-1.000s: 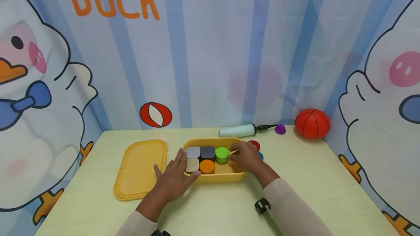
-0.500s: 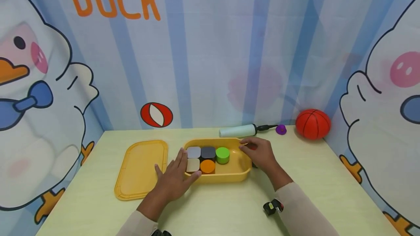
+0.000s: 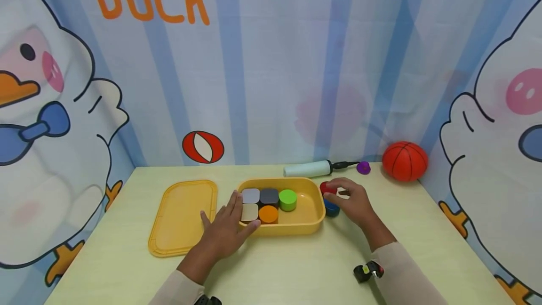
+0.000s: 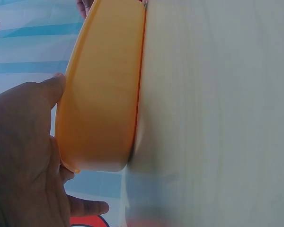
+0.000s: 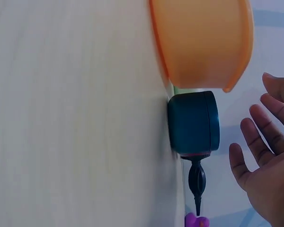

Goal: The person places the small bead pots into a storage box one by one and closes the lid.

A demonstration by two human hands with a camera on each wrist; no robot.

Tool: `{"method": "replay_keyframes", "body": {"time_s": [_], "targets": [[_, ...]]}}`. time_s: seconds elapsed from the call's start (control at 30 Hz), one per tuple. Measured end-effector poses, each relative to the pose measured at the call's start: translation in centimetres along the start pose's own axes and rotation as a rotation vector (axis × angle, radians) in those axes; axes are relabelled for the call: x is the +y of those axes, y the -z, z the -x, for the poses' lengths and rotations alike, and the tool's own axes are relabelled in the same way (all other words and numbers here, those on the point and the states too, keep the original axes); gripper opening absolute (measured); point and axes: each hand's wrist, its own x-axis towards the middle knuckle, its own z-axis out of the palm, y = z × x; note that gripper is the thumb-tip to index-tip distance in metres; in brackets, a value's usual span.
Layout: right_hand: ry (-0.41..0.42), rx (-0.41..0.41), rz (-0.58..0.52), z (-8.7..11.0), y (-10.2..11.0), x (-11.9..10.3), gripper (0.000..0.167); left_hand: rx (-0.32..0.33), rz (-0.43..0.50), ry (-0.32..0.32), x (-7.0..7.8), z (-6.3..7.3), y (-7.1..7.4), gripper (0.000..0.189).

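Observation:
A yellow box point(image 3: 301, 229) sits on the table with small jars inside. My left hand point(image 3: 222, 233) rests on its left end with fingers spread and fairly straight; in the left wrist view the thumb of that hand point(image 4: 23, 151) touches the rim of the box point(image 4: 102, 90). Inside are a green-lidded jar point(image 3: 288, 200), an orange-lidded one point(image 3: 268, 214), and square-lidded jars in light grey, dark grey point(image 3: 269, 196) and cream. Just right of the box, my right hand point(image 3: 353, 204) hovers over a red-lidded jar point(image 3: 326, 189) and a blue jar point(image 5: 191, 123), its fingers loosely bent and holding nothing.
A yellow lid point(image 3: 182, 218) lies flat left of the box. Along the back are a pale hand pump point(image 3: 308, 169), a small purple object point(image 3: 363, 168) and a red basketball-patterned ball point(image 3: 405, 161). A duck-printed curtain point(image 3: 271, 60) surrounds the table.
My right hand has moved right, from beside the green-lidded jar inside the box, over its right rim, to the red-lidded and blue jars. The left hand stays on the box.

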Motion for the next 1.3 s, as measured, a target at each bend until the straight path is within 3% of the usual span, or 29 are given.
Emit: {"method": "replay_keyframes", "body": {"time_s": [0.13,0.4,0.67,1.3], "targets": [[-0.019,-0.005,0.010,0.3,0.7,1.1,0.029,0.005,-0.002,-0.003,-0.2,-0.1,-0.1,0.103],[-0.138,-0.038,-0.017,1.2,2.0,3.4,0.044,-0.017,0.002,0.000,0.1,0.0,0.1,0.101],[-0.197,-0.108,-0.056,1.5,2.0,4.1,0.047,-0.016,0.010,0.003,0.1,0.2,0.2,0.099],[-0.149,-0.134,-0.018,1.8,1.6,5.3,0.046,-0.015,0.012,0.005,0.0,0.1,0.1,0.101]]}}
